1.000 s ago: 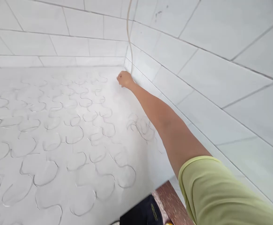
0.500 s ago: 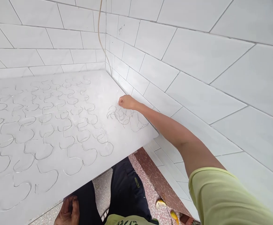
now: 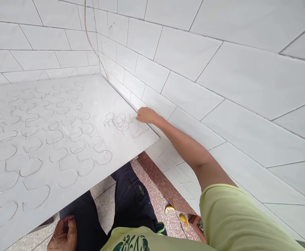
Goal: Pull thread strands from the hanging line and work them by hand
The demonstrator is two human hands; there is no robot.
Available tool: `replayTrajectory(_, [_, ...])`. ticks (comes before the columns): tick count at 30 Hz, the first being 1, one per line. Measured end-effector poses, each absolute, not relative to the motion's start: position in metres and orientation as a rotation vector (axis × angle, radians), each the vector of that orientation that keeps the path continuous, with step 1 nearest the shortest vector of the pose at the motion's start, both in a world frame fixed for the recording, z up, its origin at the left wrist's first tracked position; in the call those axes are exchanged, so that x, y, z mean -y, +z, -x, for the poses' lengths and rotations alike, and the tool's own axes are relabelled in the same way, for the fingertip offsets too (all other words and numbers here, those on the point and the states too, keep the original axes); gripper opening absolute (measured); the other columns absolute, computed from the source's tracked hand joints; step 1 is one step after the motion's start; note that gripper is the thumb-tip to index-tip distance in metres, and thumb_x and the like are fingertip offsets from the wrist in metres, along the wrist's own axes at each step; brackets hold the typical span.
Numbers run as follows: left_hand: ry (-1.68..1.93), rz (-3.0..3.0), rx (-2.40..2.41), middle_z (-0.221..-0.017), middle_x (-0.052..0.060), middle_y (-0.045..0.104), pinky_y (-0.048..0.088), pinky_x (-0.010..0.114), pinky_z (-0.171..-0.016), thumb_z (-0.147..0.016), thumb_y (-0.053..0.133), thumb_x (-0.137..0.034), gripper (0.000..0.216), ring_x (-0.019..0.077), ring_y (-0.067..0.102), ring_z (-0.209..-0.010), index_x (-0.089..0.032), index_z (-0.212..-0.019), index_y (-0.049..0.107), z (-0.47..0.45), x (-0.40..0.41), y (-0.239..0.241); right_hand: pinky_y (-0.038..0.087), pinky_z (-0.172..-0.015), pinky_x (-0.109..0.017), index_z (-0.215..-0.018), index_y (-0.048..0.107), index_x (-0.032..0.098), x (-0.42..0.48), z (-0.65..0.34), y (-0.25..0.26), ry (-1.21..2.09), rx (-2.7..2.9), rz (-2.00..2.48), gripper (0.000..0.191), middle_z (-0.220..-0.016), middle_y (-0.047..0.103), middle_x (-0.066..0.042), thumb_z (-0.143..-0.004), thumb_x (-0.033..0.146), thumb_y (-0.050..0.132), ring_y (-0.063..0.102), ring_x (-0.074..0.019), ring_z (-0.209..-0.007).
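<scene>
My right hand is stretched out to the right edge of a white slab marked with looping scribed lines, where the slab meets the tiled wall. Its fingers are curled, and I cannot tell whether they pinch something small. A denser scribble lies just left of the hand. My left hand hangs low near the slab's front edge, by my dark trouser leg, fingers curled with nothing seen in them.
White tiled walls enclose the slab at the back and right. A thin cord hangs down the far corner. Below the slab lie a speckled floor, a reddish skirting strip and yellow footwear.
My right hand pulled back from the far corner along the wall to the slab's near right edge. The view dropped, showing my legs, the floor and my left hand.
</scene>
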State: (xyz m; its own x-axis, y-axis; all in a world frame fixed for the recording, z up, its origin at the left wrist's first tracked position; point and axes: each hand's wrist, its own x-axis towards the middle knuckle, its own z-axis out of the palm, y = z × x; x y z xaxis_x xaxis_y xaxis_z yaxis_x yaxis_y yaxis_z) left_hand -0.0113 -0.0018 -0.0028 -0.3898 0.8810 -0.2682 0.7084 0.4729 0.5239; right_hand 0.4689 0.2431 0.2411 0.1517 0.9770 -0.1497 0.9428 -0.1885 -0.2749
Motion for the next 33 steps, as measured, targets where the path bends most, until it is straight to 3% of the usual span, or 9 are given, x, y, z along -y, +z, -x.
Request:
replayTrajectory(3, [0.476,-1.362,-2.202,-0.067,0.003,0.069,0.045,0.03,-0.061,-0.091,0.053,-0.056,0.038,0.0236,0.065,-0.062,-0.023,-0.097,0.072,0.01,0.0,-0.003,0.031,-0.055,-0.032,-0.059,0.036,0.023,-0.213,-0.473,0.225,0.459,1.912,2.32,0.047,-0.057,0.04,-0.001,-0.092,0.029,0.068,0.044,-0.0161,-0.055])
replayTrajectory(7, [0.484,-1.409,-2.194,-0.071,0.003,0.071,0.045,0.03,-0.061,-0.092,0.052,-0.055,0.037,0.0222,0.063,-0.06,-0.023,-0.096,0.071,0.009,-0.001,-0.001,0.037,-0.059,-0.033,-0.063,0.045,0.022,-0.198,-0.466,0.198,0.4,1.835,2.362,0.044,-0.062,0.053,-0.006,-0.096,0.044,0.064,0.058,-0.0219,-0.066])
replayTrajectory(11, [0.441,-1.37,-2.219,-0.074,0.004,0.072,0.044,0.03,-0.061,-0.092,0.05,-0.056,0.039,0.023,0.064,-0.063,-0.024,-0.097,0.071,0.008,-0.002,0.005,0.039,-0.061,-0.03,-0.073,0.054,0.021,-0.204,-0.458,0.181,0.341,1.708,2.387,0.024,-0.07,0.06,-0.007,-0.091,0.031,0.066,0.064,-0.0237,-0.077])
replayTrajectory(16, [0.471,-1.359,-2.221,-0.079,0.005,0.074,0.045,0.03,-0.062,-0.091,0.051,-0.055,0.038,0.024,0.067,-0.067,-0.023,-0.097,0.071,0.012,0.001,0.004,0.032,-0.054,-0.029,-0.07,0.051,0.021,-0.204,-0.455,0.177,0.365,1.62,2.343,0.02,-0.066,0.054,-0.003,-0.086,0.016,0.062,0.055,-0.0176,-0.063])
replayTrajectory(20, [0.466,-1.364,-2.228,-0.079,0.005,0.075,0.046,0.031,-0.063,-0.091,0.052,-0.054,0.037,0.0246,0.067,-0.067,-0.024,-0.096,0.072,0.016,0.003,0.002,0.028,-0.05,-0.028,-0.068,0.049,0.022,-0.198,-0.455,0.179,0.383,1.62,2.238,0.024,-0.065,0.053,-0.001,-0.091,0.017,0.053,0.048,-0.0144,-0.058])
replayTrajectory(25, [0.467,-1.378,-2.237,-0.074,0.005,0.073,0.046,0.031,-0.061,-0.091,0.051,-0.055,0.038,0.025,0.066,-0.065,-0.024,-0.096,0.072,0.016,0.002,0.005,0.034,-0.053,-0.027,-0.079,0.054,0.022,-0.193,-0.453,0.188,0.313,1.607,2.147,0.019,-0.079,0.066,-0.003,-0.097,0.022,0.049,0.056,-0.0165,-0.066])
replayTrajectory(31, [0.44,-1.363,-2.214,-0.064,0.003,0.07,0.046,0.031,-0.059,-0.091,0.051,-0.057,0.039,0.0253,0.067,-0.06,-0.025,-0.098,0.072,0.017,0.003,0.003,0.033,-0.063,-0.032,-0.092,0.06,0.021,-0.193,-0.447,0.197,0.072,1.567,2.156,0.015,-0.089,0.07,-0.01,-0.101,0.022,0.047,0.06,-0.0225,-0.075])
replayTrajectory(33, [0.487,-1.372,-2.215,-0.069,0.003,0.072,0.047,0.031,-0.06,-0.09,0.051,-0.055,0.038,0.0252,0.068,-0.063,-0.024,-0.097,0.072,0.017,0.006,0.001,0.035,-0.064,-0.032,-0.093,0.061,0.021,-0.193,-0.444,0.199,0.048,1.537,2.134,0.018,-0.087,0.071,-0.009,-0.102,0.025,0.046,0.06,-0.0225,-0.074])
